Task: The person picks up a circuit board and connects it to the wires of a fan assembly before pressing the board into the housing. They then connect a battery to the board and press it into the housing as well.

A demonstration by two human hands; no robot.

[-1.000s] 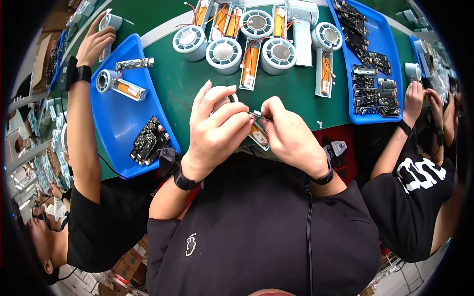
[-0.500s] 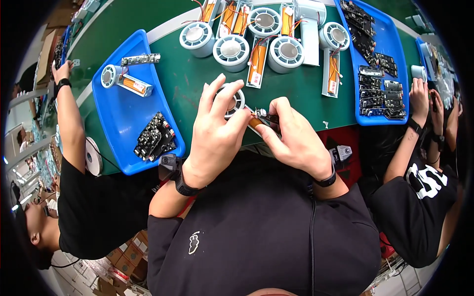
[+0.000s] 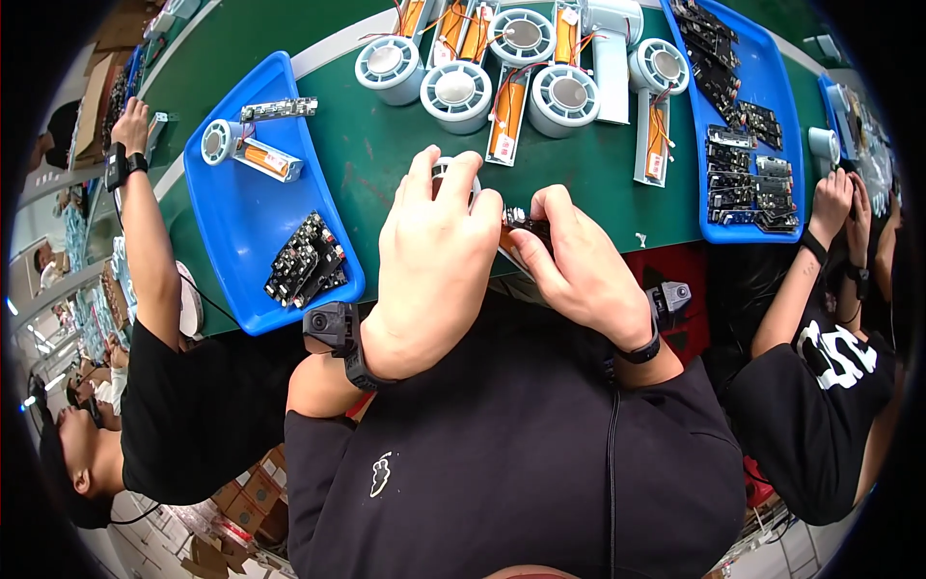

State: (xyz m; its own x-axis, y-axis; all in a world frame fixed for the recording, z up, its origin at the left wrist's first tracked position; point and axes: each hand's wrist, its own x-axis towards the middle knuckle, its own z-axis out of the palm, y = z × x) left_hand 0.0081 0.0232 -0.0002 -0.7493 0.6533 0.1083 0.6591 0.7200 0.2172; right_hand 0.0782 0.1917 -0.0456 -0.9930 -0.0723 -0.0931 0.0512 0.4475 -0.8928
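Observation:
My left hand [image 3: 429,265] is closed around the round head of a pale blue handheld fan housing [image 3: 443,172], its fingers covering most of it. The open handle, with an orange battery [image 3: 510,247] inside, points toward my right hand [image 3: 590,275]. That hand pinches a small dark circuit board [image 3: 517,217] between thumb and fingers, just above the handle. Where the board meets the handle is hidden by my fingers. Beyond my hands stand several similar fan housings [image 3: 454,95], with orange batteries and thin red and black wires.
At the left, a blue tray [image 3: 227,246] holds a fan housing, a board and a heap of dark circuit boards [image 3: 307,262]. Another blue tray [image 3: 712,233] at the right holds many boards. Co-workers' arms [image 3: 154,232] are at both sides of the green table [image 3: 376,145].
My left hand has rolled over the fan head, hiding more of it. My right fingers have closed in nearer to the left hand around the board. The left co-worker's arm has shifted.

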